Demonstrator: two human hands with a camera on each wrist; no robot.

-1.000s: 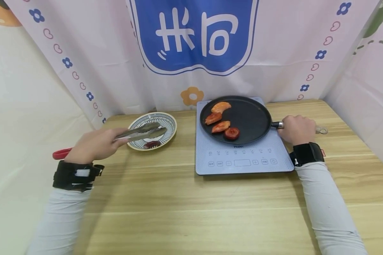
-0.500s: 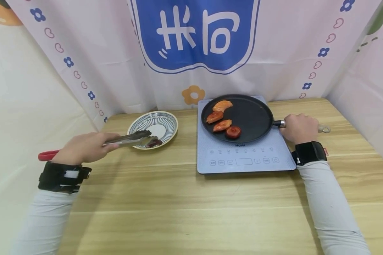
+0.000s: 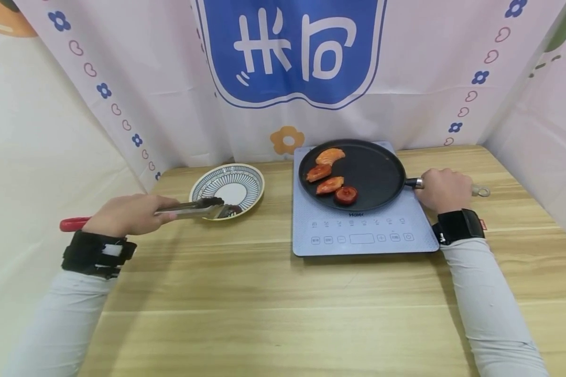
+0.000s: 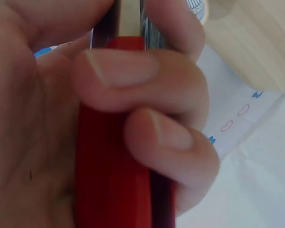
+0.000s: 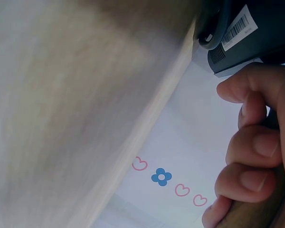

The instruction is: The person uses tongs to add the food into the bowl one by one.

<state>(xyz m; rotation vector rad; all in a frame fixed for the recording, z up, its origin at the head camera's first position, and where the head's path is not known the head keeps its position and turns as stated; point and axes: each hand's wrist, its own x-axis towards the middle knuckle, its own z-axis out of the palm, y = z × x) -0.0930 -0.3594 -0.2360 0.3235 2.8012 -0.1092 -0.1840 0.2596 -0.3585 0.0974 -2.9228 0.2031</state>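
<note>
My left hand [image 3: 127, 214] grips metal tongs [image 3: 184, 209] with red handles [image 4: 111, 156], fingers curled round them in the left wrist view. The tong tips reach over the near rim of a patterned plate [image 3: 236, 192], at a dark red piece of food [image 3: 234, 210]. Whether they pinch it is hard to tell. My right hand [image 3: 444, 189] holds the handle of a flat black frying pan [image 3: 374, 175]; its fingers curl round it in the right wrist view. On the pan's left side lie three orange-brown pieces like chicken wings [image 3: 330, 185] and a round red piece [image 3: 346, 195].
Beneath the pan is a white induction cooker [image 3: 365, 246] with a touch panel at its front. Both it and the plate stand on a wooden table [image 3: 245, 303]. A printed cloth [image 3: 170, 68] hangs behind, with more cloth at both sides.
My left hand and the tongs have drawn left and slightly down, bringing the tips from above the plate's middle to the dark red piece. My right hand stays on the pan handle.
</note>
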